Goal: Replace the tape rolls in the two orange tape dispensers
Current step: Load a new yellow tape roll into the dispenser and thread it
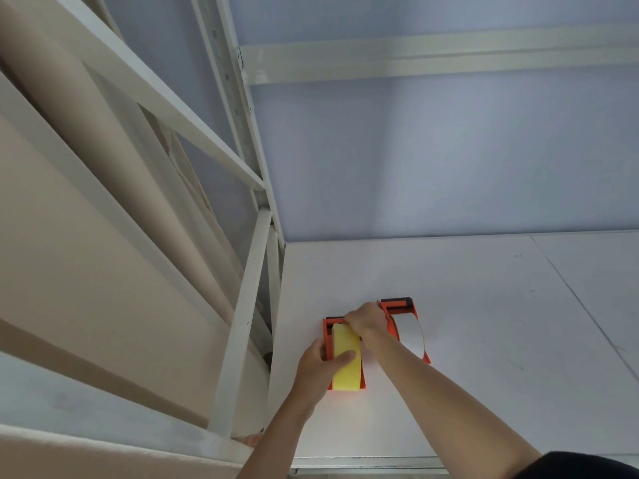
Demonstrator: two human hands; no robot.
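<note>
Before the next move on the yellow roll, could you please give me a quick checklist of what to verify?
1. Left hand steadies the near dispenser: ok.
2. Right hand at its front end: ok.
3. Yellow tape roll sits in the frame: ok.
4. Tape threaded under the front roller: cannot tell, hand covers it.
5. Second dispenser with white roll clear alongside: ok.

White bench (pixel 484 323) lies open rightward; the cream metal rack frame (pixel 249 305) walls the left, near two orange plastic tape dispensers (pixel 389 311).
</note>
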